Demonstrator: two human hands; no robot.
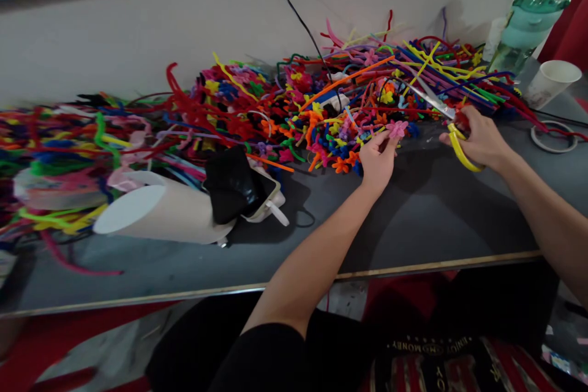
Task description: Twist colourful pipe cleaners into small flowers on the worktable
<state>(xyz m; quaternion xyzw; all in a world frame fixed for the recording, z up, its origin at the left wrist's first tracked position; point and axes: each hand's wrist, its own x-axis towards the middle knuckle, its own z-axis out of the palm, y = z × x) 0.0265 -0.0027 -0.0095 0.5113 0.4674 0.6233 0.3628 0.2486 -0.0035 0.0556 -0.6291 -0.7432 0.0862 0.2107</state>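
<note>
Pink flower [397,129], scissors [445,110] (gap between), table edge [413,267]

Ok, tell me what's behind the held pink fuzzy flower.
Behind the pink fuzzy flower shows a multicoloured heap of fuzzy sticks and flowers, with a dark-blue fuzzy piece visible to the flower's right. Whatever the flower and bare left hand cover cannot be seen.

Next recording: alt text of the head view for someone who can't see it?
A person's left hand holds a pink fuzzy flower, and the right hand holds yellow-handled scissors. Behind them, a heap of multicoloured fuzzy stems and flowers spreads along a dark table against a wall.
</note>
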